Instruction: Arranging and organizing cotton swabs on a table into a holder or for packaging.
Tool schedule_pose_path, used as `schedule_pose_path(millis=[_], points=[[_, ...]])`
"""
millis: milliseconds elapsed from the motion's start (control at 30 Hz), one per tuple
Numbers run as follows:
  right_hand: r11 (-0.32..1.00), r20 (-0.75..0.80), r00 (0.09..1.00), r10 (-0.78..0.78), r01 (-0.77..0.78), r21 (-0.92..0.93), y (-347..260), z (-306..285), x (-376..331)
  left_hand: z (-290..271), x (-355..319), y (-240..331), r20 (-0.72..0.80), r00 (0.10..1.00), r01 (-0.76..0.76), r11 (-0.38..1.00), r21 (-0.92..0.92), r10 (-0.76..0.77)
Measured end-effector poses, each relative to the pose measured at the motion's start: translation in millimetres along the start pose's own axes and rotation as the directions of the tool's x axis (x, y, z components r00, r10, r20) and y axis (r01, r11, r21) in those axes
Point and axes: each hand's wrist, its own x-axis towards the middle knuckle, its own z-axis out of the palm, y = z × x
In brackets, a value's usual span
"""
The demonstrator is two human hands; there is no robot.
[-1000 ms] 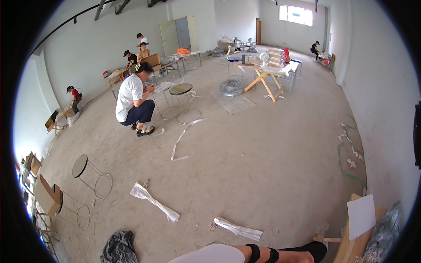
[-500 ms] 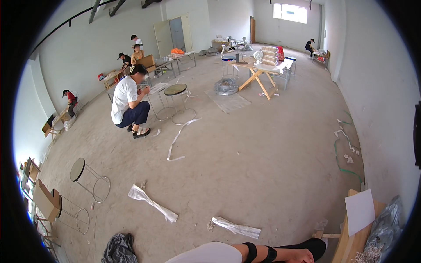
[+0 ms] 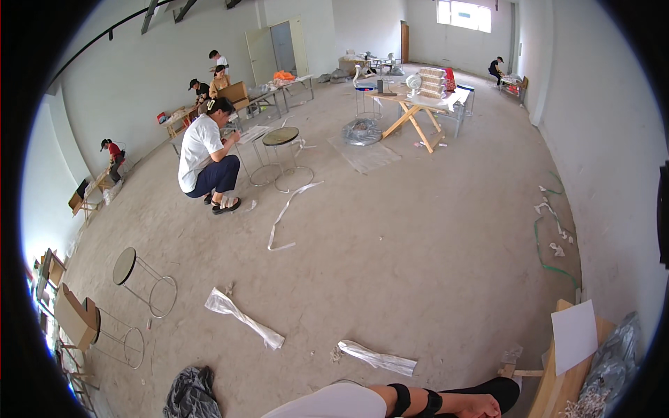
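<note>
My left arm, in a white sleeve (image 3: 331, 403) with black straps (image 3: 432, 403) round it, reaches rightward along the lower edge. My left hand (image 3: 482, 405) is beside my dark-clothed knee (image 3: 503, 391). Its fingers look curled, but the lower edge cuts them off, and whatever they may hold is hidden. To the right of this hand is a wooden table (image 3: 547, 386) with a white sheet (image 3: 575, 336) on it. Grey plastic wrapping (image 3: 612, 366) and a pile of small pale pieces (image 3: 589, 405) lie there too. My right hand is out of view.
White plastic strips (image 3: 244, 318) and a black bag (image 3: 190, 393) lie on the concrete floor. Round stools (image 3: 125, 266) stand at left. A co-worker (image 3: 204, 157) squats beside another stool (image 3: 281, 136). Farther back is a crossed-leg table (image 3: 414, 115) with stacked packages; more people work along the walls.
The whole view has shifted very slightly. The squatting co-worker's head and hands have moved a little, and a person at the back has changed posture. My left hand stays beside my knee.
</note>
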Motion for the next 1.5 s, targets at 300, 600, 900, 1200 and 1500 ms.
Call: schedule_pose_path(millis=[300,600,900,1200,1500], points=[[0.893,-0.116,0.97,-0.214,0.147,-0.425,-5.8,3.8,-20.7,-2.1,3.7,-3.2,-0.001,1.0,0.018,0.999,-0.046,-0.018],[0.636,-0.14,0.899,-0.416,0.177,-0.751,-8.1,-10.5,-37.8,1.4,7.3,-0.9,0.024,0.999,0.039,0.996,-0.083,-0.037],[0.675,-0.317,0.844,-0.434,0.071,-0.734,-36.8,-10.7,-49.1,-2.7,7.8,-4.6,0.0,1.0,0.018,0.996,-0.084,-0.018],[0.717,-0.243,0.903,-0.354,0.095,-0.691,-2.7,25.7,-50.1,-1.5,7.4,-6.1,-0.016,1.0,0.019,0.999,-0.049,-0.02],[0.763,-0.163,0.946,-0.282,0.118,-0.635,-12.5,16.6,-45.2,-7.8,11.9,-8.5,0.016,0.999,0.028,0.998,-0.059,-0.027]])
